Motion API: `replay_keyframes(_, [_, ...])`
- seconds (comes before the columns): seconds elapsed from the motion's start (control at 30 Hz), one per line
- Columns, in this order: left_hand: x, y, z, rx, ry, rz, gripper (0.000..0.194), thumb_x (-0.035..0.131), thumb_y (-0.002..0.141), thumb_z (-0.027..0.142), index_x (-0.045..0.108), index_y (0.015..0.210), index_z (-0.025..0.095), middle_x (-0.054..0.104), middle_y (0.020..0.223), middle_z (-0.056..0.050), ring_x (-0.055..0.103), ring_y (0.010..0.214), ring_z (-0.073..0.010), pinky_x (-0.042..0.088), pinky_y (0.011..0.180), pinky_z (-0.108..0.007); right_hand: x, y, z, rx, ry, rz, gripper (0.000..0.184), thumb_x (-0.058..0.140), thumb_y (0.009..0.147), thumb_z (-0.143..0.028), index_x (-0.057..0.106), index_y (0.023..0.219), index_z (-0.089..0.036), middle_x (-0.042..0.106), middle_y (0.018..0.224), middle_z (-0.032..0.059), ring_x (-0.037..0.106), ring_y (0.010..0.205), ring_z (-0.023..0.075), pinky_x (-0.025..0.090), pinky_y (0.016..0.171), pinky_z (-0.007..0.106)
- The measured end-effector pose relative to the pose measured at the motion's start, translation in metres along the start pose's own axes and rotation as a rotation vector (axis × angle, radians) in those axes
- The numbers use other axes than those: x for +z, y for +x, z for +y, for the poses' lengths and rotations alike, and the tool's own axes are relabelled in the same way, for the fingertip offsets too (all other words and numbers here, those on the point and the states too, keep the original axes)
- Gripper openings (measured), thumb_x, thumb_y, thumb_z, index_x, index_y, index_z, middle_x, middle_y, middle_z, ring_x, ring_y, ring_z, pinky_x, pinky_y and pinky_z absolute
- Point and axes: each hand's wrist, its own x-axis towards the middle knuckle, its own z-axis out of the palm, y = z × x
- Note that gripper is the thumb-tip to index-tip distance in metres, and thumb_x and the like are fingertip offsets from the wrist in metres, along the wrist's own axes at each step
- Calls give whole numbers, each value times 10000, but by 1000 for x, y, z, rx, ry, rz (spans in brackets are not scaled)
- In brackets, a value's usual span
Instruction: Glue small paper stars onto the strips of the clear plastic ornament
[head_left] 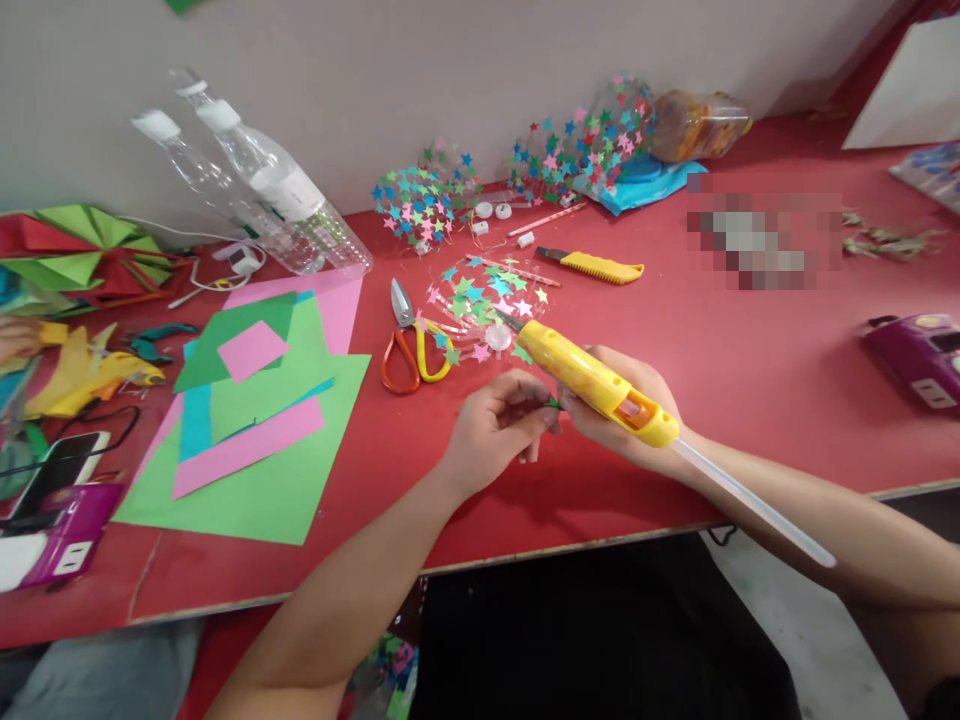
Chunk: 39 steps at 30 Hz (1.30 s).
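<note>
Glue gun point(581, 368): light, stiff, we judge; right hand point(643, 382) grips beneath body, best hold; left hand point(491, 428) pinches green scrap point(553, 404).

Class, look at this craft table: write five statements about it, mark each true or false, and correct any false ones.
1. The right hand holds a yellow glue gun. True.
2. The left hand grips the scissors. False: it pinches a small green piece; the scissors lie on the red table.
3. A whitish glue stick juts from the rear of the gun. True.
4. The pink square lies under the dark green sheet. False: it lies on top.
5. The yellow cutter is right of the scissors in the picture. True.
</note>
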Motion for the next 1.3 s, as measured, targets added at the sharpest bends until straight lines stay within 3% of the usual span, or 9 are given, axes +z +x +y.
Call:
replay_keyframes(0.2, [-1,-1,-1,46,-1,24,157,719,769,283,612,778,168,670,627,16,530,388,-60,441,382,-177,-1,2,-5,4,-24,3,126,634,750,-209,513,714,-204,587,671,-43,561,575,84,427,514,199])
replay_keyframes(0.33, [-8,-4,3,233,67,128,73,669,825,242,652,813,172,693,657,-1,549,411,-62,456,395,-171,-10,4,-13,-50,-80,-22,116,615,809,-306,563,786,-205,626,755,6,610,661,133,489,607,273])
replay_keyframes(0.47, [-19,-5,8,481,161,349,14,661,842,190,671,839,181,709,669,6,552,430,-54,457,408,-156,-19,7,-15,-254,-131,-56,151,578,869,-348,562,793,-218,634,743,26,604,665,149,492,617,297])
replay_keyframes(0.57, [-24,-3,9,515,223,426,35,652,858,199,667,834,179,717,671,7,540,418,-49,448,403,-155,-19,8,-10,-440,-174,-64,206,541,904,-361,541,755,-220,603,670,18,584,623,150,467,571,290])
replay_keyframes(0.63, [-25,-2,10,499,245,440,44,645,864,206,662,838,176,716,665,7,538,407,-49,445,394,-157,-16,7,-7,-491,-199,-60,214,514,919,-349,530,750,-219,584,652,14,562,599,146,451,554,287])
replay_keyframes(0.83, [-23,-1,11,536,346,485,79,637,875,211,651,809,169,675,631,20,534,414,-40,459,415,-142,-13,5,-3,-435,-232,-121,279,498,936,-380,502,712,-214,545,626,4,500,540,122,411,513,275])
replay_keyframes(1.0, [-25,-2,10,572,399,464,74,618,889,183,659,830,170,662,646,27,545,444,-35,475,449,-135,-14,4,-1,-348,-249,-171,300,488,935,-409,523,715,-209,557,634,3,513,542,118,403,504,265])
replay_keyframes(1.3, [-26,-3,10,580,451,471,95,608,898,200,648,818,167,680,680,12,546,454,-40,482,470,-152,-14,5,-1,-320,-251,-186,289,504,929,-409,544,725,-208,579,634,-1,524,526,115,400,496,268])
